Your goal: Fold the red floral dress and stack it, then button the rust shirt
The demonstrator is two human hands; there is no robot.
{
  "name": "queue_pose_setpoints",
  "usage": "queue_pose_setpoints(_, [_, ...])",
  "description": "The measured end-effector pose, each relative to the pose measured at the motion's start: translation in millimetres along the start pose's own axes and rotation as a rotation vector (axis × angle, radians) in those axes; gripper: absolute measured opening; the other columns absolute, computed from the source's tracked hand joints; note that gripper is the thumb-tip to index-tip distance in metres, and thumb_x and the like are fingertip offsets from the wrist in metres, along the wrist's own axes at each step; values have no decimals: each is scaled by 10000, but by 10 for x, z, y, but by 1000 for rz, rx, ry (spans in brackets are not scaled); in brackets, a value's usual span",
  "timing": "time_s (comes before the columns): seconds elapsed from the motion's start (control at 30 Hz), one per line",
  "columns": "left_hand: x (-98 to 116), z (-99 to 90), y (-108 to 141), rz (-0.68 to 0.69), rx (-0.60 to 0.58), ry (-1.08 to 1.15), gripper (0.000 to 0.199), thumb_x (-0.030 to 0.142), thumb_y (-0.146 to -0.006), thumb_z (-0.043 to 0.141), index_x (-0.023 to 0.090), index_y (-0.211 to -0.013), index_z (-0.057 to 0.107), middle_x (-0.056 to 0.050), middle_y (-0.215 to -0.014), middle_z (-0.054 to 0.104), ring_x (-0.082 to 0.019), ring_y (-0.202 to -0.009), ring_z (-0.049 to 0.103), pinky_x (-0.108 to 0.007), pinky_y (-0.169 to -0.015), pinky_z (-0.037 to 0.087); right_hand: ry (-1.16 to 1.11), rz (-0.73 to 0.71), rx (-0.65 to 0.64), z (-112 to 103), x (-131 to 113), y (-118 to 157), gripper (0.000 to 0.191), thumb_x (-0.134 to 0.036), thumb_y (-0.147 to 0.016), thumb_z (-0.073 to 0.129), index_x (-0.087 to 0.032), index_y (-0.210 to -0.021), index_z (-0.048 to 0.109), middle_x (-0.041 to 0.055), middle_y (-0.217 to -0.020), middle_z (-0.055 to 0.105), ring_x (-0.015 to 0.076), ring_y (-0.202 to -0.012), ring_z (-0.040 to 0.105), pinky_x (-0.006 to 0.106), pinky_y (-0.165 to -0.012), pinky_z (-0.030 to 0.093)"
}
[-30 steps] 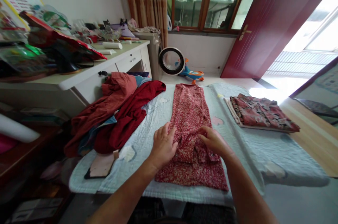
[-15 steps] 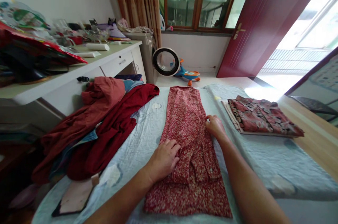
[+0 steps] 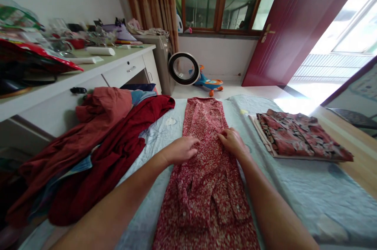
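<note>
A red and cream speckled long-sleeved shirt (image 3: pixel 206 167) lies in a long narrow fold in front of me, sleeves laid over its body with the buttoned cuffs toward me. My left hand (image 3: pixel 183 150) rests over its left edge, fingers and thumb apart, holding nothing. On the opposite edge, my right hand (image 3: pixel 232 141) has its fingers curled together on the fabric, seemingly pinching it; the fingertips are partly hidden.
Beneath the shirt is a light blue bedsheet (image 3: pixel 159 140). At left lie rumpled dark red (image 3: pixel 118 163) and rust-coloured clothes (image 3: pixel 103 104). Folded floral clothing (image 3: pixel 300 134) sits at right. A cluttered desk (image 3: pixel 118 63), a washing machine with open door (image 3: pixel 184 68) and a red door (image 3: pixel 273 26) stand beyond.
My left hand has moved farther up the shirt, away from me. My right hand has shifted slightly left, inward over the fabric. The view has moved a little.
</note>
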State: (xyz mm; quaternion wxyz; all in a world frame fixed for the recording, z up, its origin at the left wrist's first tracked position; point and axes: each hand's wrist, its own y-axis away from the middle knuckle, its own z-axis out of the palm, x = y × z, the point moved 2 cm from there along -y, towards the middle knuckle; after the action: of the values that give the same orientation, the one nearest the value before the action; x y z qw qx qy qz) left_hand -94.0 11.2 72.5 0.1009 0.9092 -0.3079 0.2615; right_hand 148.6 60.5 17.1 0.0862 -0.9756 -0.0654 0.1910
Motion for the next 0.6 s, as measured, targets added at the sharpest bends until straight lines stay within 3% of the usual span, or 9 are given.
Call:
queue_pose_setpoints(0.2, [-652, -203, -821, -226, 328, -11, 277, 130, -771, 518, 162, -969, 709, -88, -1071, 680, -213, -1078, 601, -319, -1019, 435, -41, -9, 124, 156, 35, 65, 145, -278, -856, 533, -190, -776, 617, 60, -873, 578, 189, -858, 518, 294, -840, 389])
queue_pose_setpoints(0.37, [-999, -171, -1411, -309, 403, 49, 267, 135, -780, 548, 140, -987, 716, -92, -1055, 689, -218, -1056, 609, -313, -1009, 441, -106, -26, 167, 200, -4, 88, 119, -249, -845, 524, -187, -899, 610, 60, -893, 624, 206, -864, 519, 320, -849, 389])
queue_pose_setpoints(0.5, [-1142, -157, -1772, -346, 432, 125, 252, 146, -802, 554, 130, -995, 715, -74, -947, 701, -190, -921, 631, -292, -933, 473, -168, -27, 170, 244, 7, 74, 288, -294, -887, 514, -167, -1133, 593, 72, -982, 668, 217, -907, 544, 340, -883, 395])
queue_pose_setpoints(0.6, [-1234, -174, -1971, -358, 444, 181, 210, 144, -778, 586, 138, -940, 720, -54, -862, 701, -179, -845, 629, -289, -883, 486, -157, -37, 142, 261, 24, 63, 275, -296, -925, 473, -187, -1126, 626, 77, -1028, 672, 219, -950, 557, 346, -915, 388])
